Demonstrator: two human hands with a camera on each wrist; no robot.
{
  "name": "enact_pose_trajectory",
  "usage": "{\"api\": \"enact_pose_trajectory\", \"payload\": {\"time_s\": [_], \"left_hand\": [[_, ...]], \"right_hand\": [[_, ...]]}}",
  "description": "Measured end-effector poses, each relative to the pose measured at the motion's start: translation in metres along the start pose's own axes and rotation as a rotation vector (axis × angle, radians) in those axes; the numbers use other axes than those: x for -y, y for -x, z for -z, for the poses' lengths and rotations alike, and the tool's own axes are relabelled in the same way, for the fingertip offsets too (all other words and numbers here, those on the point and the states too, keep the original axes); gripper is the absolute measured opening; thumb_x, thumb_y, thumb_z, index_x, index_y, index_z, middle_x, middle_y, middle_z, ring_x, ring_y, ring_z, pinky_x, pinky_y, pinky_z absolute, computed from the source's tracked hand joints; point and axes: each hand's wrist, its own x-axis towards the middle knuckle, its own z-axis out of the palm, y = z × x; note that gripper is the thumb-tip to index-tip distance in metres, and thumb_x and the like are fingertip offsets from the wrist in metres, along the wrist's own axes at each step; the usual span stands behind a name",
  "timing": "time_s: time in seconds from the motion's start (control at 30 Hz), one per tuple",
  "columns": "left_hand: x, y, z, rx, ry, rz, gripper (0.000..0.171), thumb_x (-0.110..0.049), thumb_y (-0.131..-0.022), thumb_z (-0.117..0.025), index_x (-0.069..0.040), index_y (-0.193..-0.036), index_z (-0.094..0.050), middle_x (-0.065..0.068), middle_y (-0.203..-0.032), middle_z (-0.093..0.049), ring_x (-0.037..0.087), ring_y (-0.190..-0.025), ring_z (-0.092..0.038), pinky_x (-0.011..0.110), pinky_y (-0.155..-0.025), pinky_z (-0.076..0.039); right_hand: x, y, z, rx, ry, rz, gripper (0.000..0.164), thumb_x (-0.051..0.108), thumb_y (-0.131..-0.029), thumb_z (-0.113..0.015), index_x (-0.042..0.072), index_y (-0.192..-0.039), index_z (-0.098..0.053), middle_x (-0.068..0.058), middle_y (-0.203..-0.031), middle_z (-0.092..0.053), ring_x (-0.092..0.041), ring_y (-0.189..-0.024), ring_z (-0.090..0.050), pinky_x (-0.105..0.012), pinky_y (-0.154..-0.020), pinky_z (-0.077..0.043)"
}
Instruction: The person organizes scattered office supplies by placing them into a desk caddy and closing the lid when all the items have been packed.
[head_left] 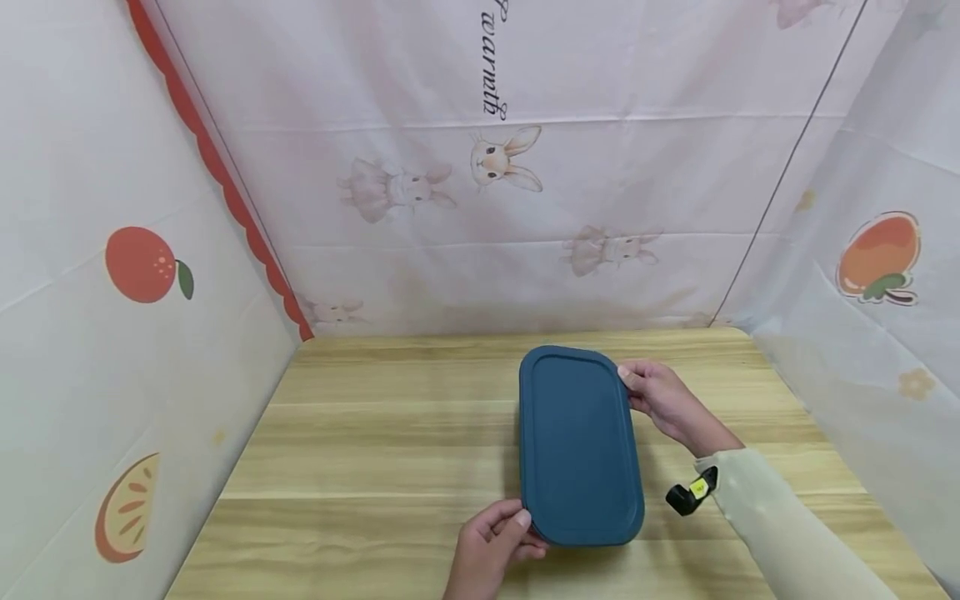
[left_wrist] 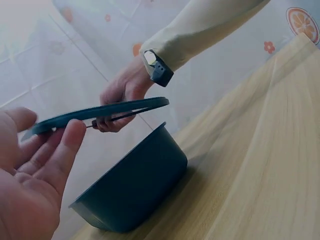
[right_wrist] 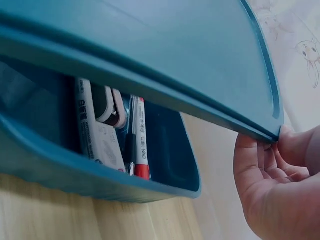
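A dark blue lid (head_left: pixel 581 446) with rounded corners is held between both hands, raised above a matching blue box (left_wrist: pixel 135 180). My left hand (head_left: pixel 493 537) pinches the lid's near left corner, thumb on top and fingers beneath. At the far right corner my right hand (head_left: pixel 660 400) grips the edge the same way. Through the gap under the lid, the right wrist view shows the box's contents: a white carton (right_wrist: pixel 97 132), a red-and-white marker (right_wrist: pixel 141 140), a black-capped pen (right_wrist: pixel 131 142) and a rounded dark item with a pale rim (right_wrist: pixel 107 107). From above, the lid hides the box.
The box stands on a wood-grain table (head_left: pixel 360 467). Printed fabric walls with rabbits and fruit enclose the back (head_left: pixel 420 275) and both sides. A black wrist camera (head_left: pixel 692 492) sticks out from the right sleeve (head_left: pixel 780 517).
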Motion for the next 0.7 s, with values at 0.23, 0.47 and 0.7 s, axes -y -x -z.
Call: {"api": "enact_pose_trajectory", "payload": {"time_s": [0.23,0.47,0.7], "left_hand": [[0.003,-0.004,0.0,-0.063,-0.044,0.01,0.036,-0.017,-0.093,-0.073,0.009,-0.116,-0.065,0.012,-0.089,-0.074,0.019,-0.077,-0.074,0.033,-0.076,-0.061],[-0.002,-0.017,0.003,-0.073,-0.14,0.008,0.031,-0.015,-0.094,-0.071,0.008,-0.114,-0.065,0.013,-0.089,-0.073,0.021,-0.076,-0.073,0.031,-0.073,-0.061],[-0.006,-0.028,0.006,-0.065,-0.233,0.008,0.03,-0.024,-0.095,-0.071,0.002,-0.11,-0.069,0.01,-0.088,-0.074,0.015,-0.062,-0.066,0.024,-0.058,-0.056]], "right_hand": [[-0.007,0.0,0.001,-0.008,0.026,-0.012,0.035,0.024,-0.109,-0.046,-0.006,-0.12,-0.06,0.001,-0.094,-0.065,-0.01,-0.083,-0.064,-0.026,-0.078,-0.056],[-0.009,-0.011,-0.005,-0.08,0.138,0.017,0.045,0.03,-0.108,-0.048,-0.009,-0.129,-0.058,-0.005,-0.098,-0.068,-0.012,-0.086,-0.066,-0.031,-0.084,-0.057],[-0.025,-0.03,-0.012,-0.172,0.296,0.006,0.048,0.032,-0.107,-0.051,-0.004,-0.137,-0.056,-0.017,-0.116,-0.067,-0.013,-0.087,-0.067,-0.036,-0.079,-0.059]]}}
